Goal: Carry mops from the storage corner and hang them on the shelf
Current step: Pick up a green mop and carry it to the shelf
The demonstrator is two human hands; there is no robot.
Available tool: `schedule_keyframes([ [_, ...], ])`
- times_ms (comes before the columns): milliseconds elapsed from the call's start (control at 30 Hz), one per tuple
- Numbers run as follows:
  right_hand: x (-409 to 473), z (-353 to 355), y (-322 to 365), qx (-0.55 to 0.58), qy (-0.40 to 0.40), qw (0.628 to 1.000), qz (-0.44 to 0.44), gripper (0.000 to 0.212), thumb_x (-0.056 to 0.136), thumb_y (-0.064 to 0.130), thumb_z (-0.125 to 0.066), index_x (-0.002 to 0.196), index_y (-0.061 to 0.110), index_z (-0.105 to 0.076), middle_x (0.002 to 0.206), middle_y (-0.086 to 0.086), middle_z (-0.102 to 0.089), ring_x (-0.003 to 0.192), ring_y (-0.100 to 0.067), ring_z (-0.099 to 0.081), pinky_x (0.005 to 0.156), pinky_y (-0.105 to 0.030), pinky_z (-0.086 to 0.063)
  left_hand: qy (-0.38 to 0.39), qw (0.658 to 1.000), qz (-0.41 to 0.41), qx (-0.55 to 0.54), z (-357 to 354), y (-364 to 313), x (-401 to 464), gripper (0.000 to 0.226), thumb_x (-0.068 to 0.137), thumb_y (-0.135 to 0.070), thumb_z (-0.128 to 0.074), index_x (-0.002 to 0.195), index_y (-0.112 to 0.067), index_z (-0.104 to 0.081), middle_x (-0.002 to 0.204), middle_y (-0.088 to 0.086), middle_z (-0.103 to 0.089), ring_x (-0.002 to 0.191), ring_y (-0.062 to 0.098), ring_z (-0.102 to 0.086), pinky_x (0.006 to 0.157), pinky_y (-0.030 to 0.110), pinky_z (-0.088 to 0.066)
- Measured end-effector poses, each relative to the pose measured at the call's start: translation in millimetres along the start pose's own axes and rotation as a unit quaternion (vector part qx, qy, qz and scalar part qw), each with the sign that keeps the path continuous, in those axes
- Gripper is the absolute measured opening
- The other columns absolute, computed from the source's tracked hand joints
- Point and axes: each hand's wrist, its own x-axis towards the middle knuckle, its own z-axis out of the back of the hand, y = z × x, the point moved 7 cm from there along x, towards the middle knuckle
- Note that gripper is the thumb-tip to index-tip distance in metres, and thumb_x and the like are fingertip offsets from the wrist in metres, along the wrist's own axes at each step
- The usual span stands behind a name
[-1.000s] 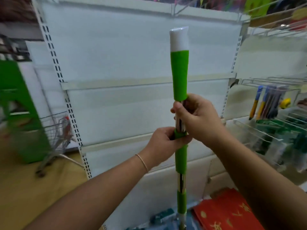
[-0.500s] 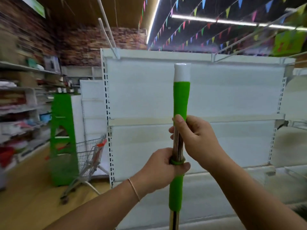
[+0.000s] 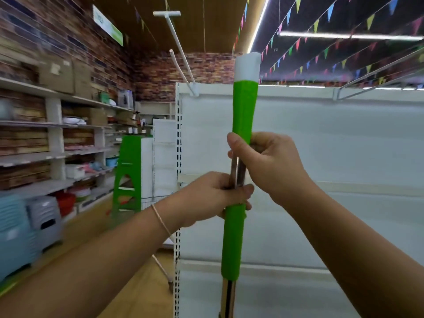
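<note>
The left hand grasps the mop handle with fingers wrapped around the metal part just above the lower green sleeve. The right hand grasps it directly above, thumb up against the upper green sleeve. The handle stands upright at the centre of the view, its white cap toward 12 o'clock. Behind it, from 2 to 5 o'clock, spreads a white shelf unit with long white hooks jutting from its top at 11 o'clock. At 9 o'clock run stocked wall shelves, with a green stand nearer the centre.
</note>
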Motion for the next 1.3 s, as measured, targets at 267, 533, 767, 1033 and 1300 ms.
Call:
schedule_keyframes([
  [267,9,-26,18,0.026,0.049,0.998,0.016,0.034,0.089,0.037,-0.07,0.077,0.006,-0.073,0.057,-0.012,-0.062,0.048,-0.018,-0.055,0.051,-0.037,-0.052,-0.048,0.994,-0.038,-0.085,32,-13,-15,0.032,0.082,-0.029,-0.066,0.098,-0.001,-0.067,0.091,0.014,-0.073,0.09,0.033,-0.072,0.082,0.04,-0.058],
  [533,17,-42,40,0.033,0.042,0.998,0.028,0.027,0.079,0.034,-0.079,0.07,0.009,-0.075,0.058,-0.016,-0.066,0.044,-0.014,-0.053,0.047,-0.03,-0.049,-0.05,0.989,-0.061,-0.122,51,-20,-31,0.045,0.077,-0.034,-0.063,0.102,0.004,-0.064,0.093,0.018,-0.072,0.089,0.037,-0.071,0.082,0.045,-0.058],
  [767,18,-63,46,-0.014,0.016,0.999,0.049,0.04,0.066,0.037,-0.086,0.065,0.001,-0.069,0.056,-0.015,-0.066,0.052,-0.035,-0.064,0.046,-0.047,-0.054,-0.04,0.996,-0.076,-0.024,85,-33,-44,0.014,0.09,-0.002,-0.061,0.102,-0.001,-0.066,0.103,0.024,-0.071,0.088,0.028,-0.073,0.061,0.029,-0.058],
  [1033,39,-83,52,-0.024,-0.018,0.999,0.038,0.051,0.056,0.053,-0.085,0.066,0.007,-0.063,0.06,-0.012,-0.067,0.056,-0.033,-0.067,0.054,-0.051,-0.057,-0.058,0.993,-0.096,-0.045,115,-29,-40,0.021,0.09,-0.002,-0.06,0.109,-0.005,-0.067,0.106,0.019,-0.072,0.092,0.035,-0.072,0.073,0.042,-0.06],
  [1300,51,-103,51,-0.015,-0.046,0.998,0.038,0.05,0.058,0.053,-0.084,0.066,0.008,-0.064,0.059,-0.013,-0.066,0.056,-0.033,-0.067,0.053,-0.049,-0.057,-0.055,0.992,-0.108,-0.041,138,-28,-37,0.026,0.089,-0.003,-0.06,0.115,0.0,-0.065,0.103,0.019,-0.073,0.091,0.034,-0.072,0.068,0.036,-0.061],
])
